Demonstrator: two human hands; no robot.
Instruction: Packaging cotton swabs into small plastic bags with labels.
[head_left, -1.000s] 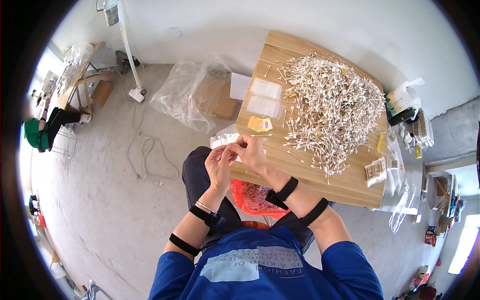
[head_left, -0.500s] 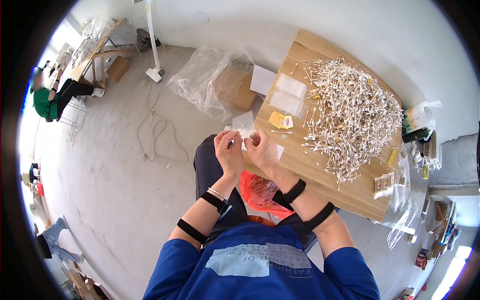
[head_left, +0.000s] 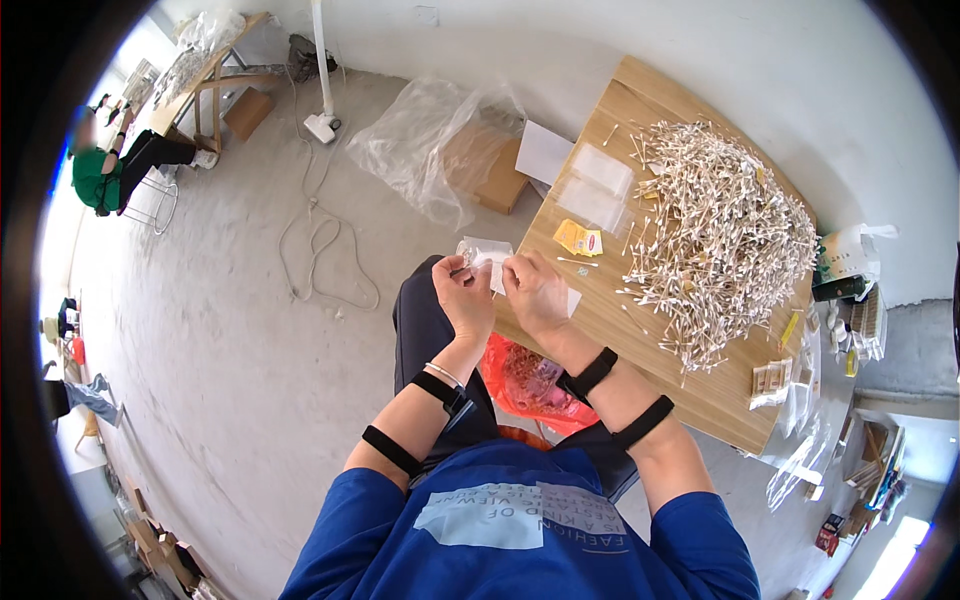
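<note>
A small clear plastic bag (head_left: pixel 487 250) is held up between my two hands, just off the table's left edge. My left hand (head_left: pixel 467 297) pinches its left side. My right hand (head_left: pixel 537 292) has its fingers closed at the bag's right side; the fingertips are partly hidden. To the right on the wooden table (head_left: pixel 690 412) lies a large heap of cotton swabs (head_left: pixel 725 235). Nearer my hands are some yellow cards (head_left: pixel 577 237), a lone cotton swab (head_left: pixel 577 262) and a stack of flat clear bags (head_left: pixel 592 195).
A red plastic bag (head_left: pixel 532 385) hangs below the table edge near my lap. Beyond my hands are a large clear sheet (head_left: pixel 415 150) and a cardboard box (head_left: pixel 500 180) on the floor. Filled packets (head_left: pixel 770 383) sit at the table's right corner. A person in green (head_left: pixel 95 180) sits far left.
The small bag now shows wider and flatter above my fingers. My right hand has turned and shifted slightly right. The whole view has shifted a little.
</note>
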